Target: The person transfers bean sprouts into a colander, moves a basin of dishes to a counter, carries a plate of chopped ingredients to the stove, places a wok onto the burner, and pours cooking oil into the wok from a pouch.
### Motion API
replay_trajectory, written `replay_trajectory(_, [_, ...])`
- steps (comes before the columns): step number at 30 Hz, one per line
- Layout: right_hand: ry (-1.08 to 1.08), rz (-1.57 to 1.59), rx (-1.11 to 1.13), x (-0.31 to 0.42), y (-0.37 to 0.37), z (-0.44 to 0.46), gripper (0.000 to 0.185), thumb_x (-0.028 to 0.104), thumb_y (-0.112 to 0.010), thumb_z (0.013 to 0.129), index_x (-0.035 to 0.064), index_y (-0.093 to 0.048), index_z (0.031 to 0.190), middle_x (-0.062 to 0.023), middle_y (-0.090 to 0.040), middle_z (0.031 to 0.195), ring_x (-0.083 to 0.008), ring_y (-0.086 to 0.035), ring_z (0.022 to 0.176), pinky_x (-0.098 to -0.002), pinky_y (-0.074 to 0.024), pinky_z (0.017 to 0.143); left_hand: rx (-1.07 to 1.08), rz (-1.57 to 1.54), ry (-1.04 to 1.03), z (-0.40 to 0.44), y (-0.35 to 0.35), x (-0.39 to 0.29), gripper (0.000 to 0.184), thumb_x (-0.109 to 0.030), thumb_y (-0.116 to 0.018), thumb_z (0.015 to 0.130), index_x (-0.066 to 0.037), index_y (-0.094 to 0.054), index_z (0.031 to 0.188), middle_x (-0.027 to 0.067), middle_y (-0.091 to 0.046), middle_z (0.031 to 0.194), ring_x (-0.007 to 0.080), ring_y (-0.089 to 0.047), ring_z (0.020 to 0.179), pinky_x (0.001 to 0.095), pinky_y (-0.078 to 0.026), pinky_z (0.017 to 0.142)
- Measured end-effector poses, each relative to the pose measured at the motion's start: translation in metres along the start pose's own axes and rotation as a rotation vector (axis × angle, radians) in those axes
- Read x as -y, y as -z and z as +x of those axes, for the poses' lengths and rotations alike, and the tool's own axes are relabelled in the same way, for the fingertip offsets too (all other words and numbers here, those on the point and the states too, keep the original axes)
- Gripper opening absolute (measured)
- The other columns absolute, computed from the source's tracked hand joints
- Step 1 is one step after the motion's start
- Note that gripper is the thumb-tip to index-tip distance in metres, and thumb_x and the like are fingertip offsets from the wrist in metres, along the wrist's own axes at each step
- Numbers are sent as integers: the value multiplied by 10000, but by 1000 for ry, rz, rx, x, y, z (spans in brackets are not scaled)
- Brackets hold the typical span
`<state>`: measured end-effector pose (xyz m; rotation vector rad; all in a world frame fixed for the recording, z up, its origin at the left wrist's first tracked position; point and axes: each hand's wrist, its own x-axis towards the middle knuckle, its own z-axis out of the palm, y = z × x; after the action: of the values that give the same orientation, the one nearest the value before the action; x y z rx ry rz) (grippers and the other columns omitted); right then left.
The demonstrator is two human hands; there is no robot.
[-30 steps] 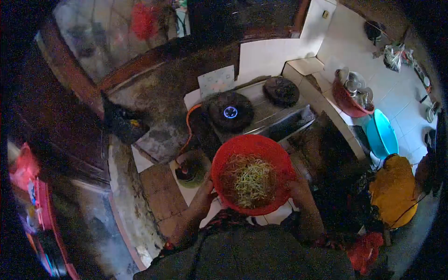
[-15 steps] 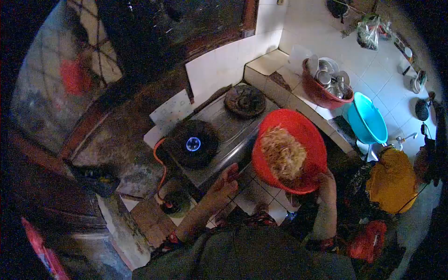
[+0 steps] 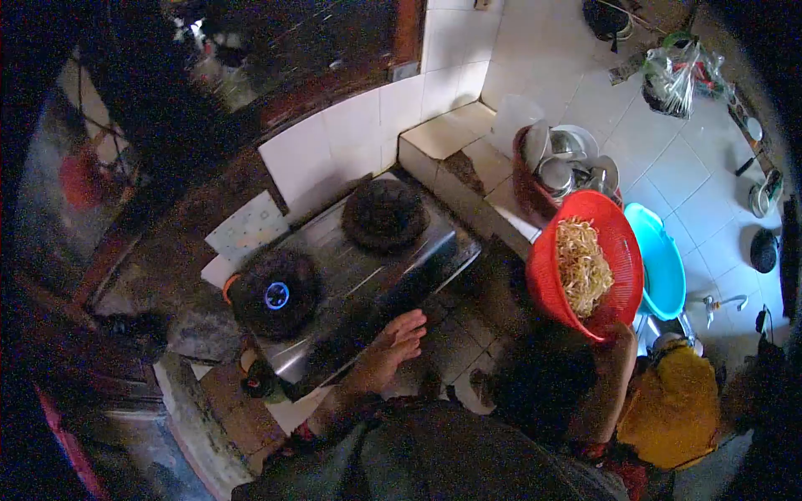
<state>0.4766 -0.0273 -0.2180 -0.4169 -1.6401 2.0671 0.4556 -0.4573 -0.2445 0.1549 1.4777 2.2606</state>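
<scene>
My right hand (image 3: 618, 341) grips the near rim of a red plastic colander (image 3: 626, 280), holding it up and tilted. A heap of pale bean sprouts (image 3: 583, 274) lies inside it. My left hand (image 3: 396, 344) holds nothing; its fingers are stretched out in front of the stove's near edge. The two-burner gas stove (image 3: 368, 288) is metal, with a small blue flame (image 3: 276, 295) at the left burner. Its right burner (image 3: 386, 214) shows no flame.
Beyond the colander, a dark red basket (image 3: 528, 194) of metal dishes sits on the tiled ledge. A turquoise basin (image 3: 664, 263) stands beside it, near a tap (image 3: 723, 302). Yellow-orange cloth (image 3: 672, 409) is at right. Plastic bags (image 3: 675, 75) hang on the wall.
My right hand has carried the colander to the right, up towards the turquoise basin, and tilted it more. My view has turned right. The left hand stays open by the stove.
</scene>
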Motion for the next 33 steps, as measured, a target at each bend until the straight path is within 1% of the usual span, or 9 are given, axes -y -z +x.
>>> replay_trajectory(4, [-101,221,-109,41,-1,42,225,83,-466,751,-57,-546,907,-129,-592,856,-240,-586,692,-314,-496,600,-47,-129,72,25,-3,23,470,-201,-486,909,-107,-311,1335,84,-352,1360,220,-359,1238,353,-352,959])
replay_trajectory(7, [175,-160,-52,9,77,131,165,102,-574,713,41,-605,863,-133,-622,792,-275,-612,688,-358,-486,609,-145,-130,94,30,-8,18,443,-174,-486,909,-105,-334,1320,86,-373,1343,214,-395,1212,341,-393,925])
replay_trajectory(13, [334,-19,-235,11,131,211,179,163,-658,685,45,-625,816,-167,-617,708,-323,-610,672,-386,-484,607,-4,489,-181,60,23,27,391,-125,-458,911,-85,-369,1290,77,-421,1305,198,-443,1172,311,-413,909])
replay_trajectory(16, [648,-453,-379,3,142,234,255,196,-690,667,4,-590,802,-173,-608,707,-332,-594,666,-393,-477,609,20,632,-235,91,21,10,375,-138,-460,911,-79,-385,1273,71,-443,1286,189,-456,1159,295,-416,894])
replay_trajectory(21, [413,-130,-371,0,180,269,225,106,-561,750,-3,-526,944,-124,-546,896,-252,-569,747,-324,-541,607,-132,187,40,138,12,7,363,-160,-476,901,-81,-412,1250,67,-473,1258,179,-475,1133,286,-419,865])
replay_trajectory(22, [545,-265,-314,-13,192,282,223,102,-570,743,0,-523,935,-115,-538,867,-238,-558,722,-319,-537,591,-188,21,161,150,9,8,360,-160,-476,900,-81,-417,1246,66,-479,1252,178,-478,1129,287,-419,861])
replay_trajectory(28, [63,372,-413,-33,233,350,175,103,-564,744,-2,-526,879,-84,-513,769,-197,-508,681,-323,-504,554,-209,21,174,204,-3,16,403,-207,-525,873,-70,-423,1238,85,-482,1245,197,-476,1119,320,-413,876])
replay_trajectory(30, [777,-1207,-583,-53,221,357,348,258,-734,655,-11,-593,824,-133,-610,766,-252,-593,681,-347,-491,623,-186,-50,134,218,-23,9,412,-220,-539,864,-67,-431,1231,84,-489,1231,194,-473,1115,319,-407,885])
replay_trajectory(33, [651,-1421,-563,-60,214,374,336,176,-765,627,-1,-575,841,-94,-584,768,-227,-561,716,-341,-491,645,-232,-126,158,238,-60,-10,394,-215,-545,860,-72,-449,1215,72,-500,1209,179,-471,1104,309,-399,888])
